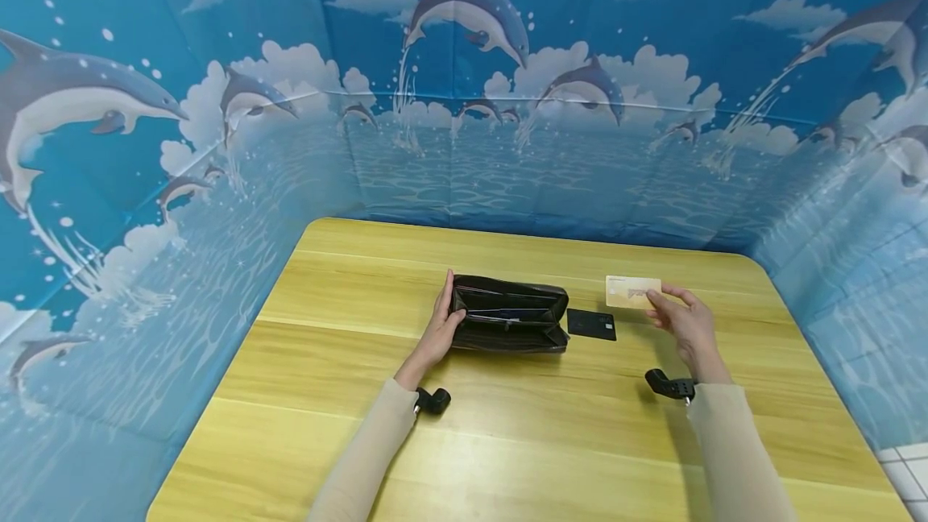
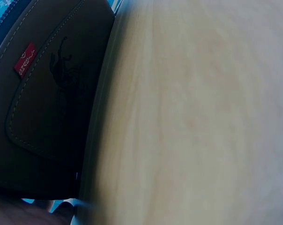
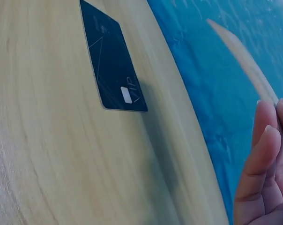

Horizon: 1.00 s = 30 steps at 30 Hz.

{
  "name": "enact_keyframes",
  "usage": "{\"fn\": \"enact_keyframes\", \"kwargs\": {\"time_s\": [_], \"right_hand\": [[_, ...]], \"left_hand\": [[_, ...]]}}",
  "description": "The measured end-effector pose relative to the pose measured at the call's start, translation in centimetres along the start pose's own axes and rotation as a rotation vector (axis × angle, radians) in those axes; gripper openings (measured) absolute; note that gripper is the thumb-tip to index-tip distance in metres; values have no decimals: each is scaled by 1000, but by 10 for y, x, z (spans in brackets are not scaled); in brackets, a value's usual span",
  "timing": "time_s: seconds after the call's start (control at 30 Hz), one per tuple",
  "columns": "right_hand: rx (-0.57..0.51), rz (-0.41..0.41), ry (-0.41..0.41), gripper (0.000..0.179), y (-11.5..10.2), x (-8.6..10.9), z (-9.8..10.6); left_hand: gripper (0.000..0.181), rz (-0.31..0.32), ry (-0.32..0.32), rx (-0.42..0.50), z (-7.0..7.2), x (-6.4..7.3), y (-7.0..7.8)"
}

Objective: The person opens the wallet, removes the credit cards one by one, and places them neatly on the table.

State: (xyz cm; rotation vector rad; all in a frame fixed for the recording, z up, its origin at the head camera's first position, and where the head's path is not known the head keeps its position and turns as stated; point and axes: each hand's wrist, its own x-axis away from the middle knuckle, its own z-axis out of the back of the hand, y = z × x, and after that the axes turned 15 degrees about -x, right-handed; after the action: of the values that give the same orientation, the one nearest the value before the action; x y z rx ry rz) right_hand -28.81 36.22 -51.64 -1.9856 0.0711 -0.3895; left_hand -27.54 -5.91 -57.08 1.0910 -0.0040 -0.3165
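Note:
A dark zip wallet (image 1: 507, 339) lies unzipped on the table, its compartments facing up with papers or cards inside. My left hand (image 1: 438, 329) grips its left end, thumb over the inner edge. In the left wrist view the wallet (image 2: 43, 108) shows a stitched side with a small red tag. Between thumb and fingers, my right hand (image 1: 687, 325) pinches a pale gold card (image 1: 623, 292), which appears edge-on above the table in the right wrist view. A black card (image 3: 113, 61) marked VIP lies flat just right of the wallet.
The wooden table (image 1: 507, 449) has rounded far corners. Blue dolphin-print cloth (image 1: 449, 159) hangs behind it and along both sides. Each wrist carries a small black camera mount, the right one (image 1: 670, 385) being close to the tabletop.

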Motion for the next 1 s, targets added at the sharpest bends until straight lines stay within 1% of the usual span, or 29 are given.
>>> {"fn": "enact_keyframes", "kwargs": {"time_s": [0.13, 0.33, 0.43, 0.53, 0.63, 0.7, 0.87, 1.0], "right_hand": [[-28, 10, 15, 28, 3, 0, 6], [-8, 15, 31, 30, 10, 2, 18], [-1, 24, 62, 28, 14, 1, 25], [26, 14, 104, 27, 17, 0, 33], [65, -15, 122, 31, 19, 0, 41], [98, -42, 125, 32, 21, 0, 44], [201, -81, 131, 32, 25, 0, 49], [304, -69, 123, 39, 27, 1, 49]], "left_hand": [[67, 6, -3, -4, -1, 0, -2], [66, -3, -12, -1, 0, -1, -4], [66, -14, -23, 2, 1, -1, -3], [67, -15, -38, -2, 8, 3, 12], [67, -8, -40, -4, 13, 8, 28], [67, 2, -42, -4, 12, 6, 23], [67, 4, -30, -6, 2, -2, -2], [67, 3, -10, -5, 0, 0, -2]]}}
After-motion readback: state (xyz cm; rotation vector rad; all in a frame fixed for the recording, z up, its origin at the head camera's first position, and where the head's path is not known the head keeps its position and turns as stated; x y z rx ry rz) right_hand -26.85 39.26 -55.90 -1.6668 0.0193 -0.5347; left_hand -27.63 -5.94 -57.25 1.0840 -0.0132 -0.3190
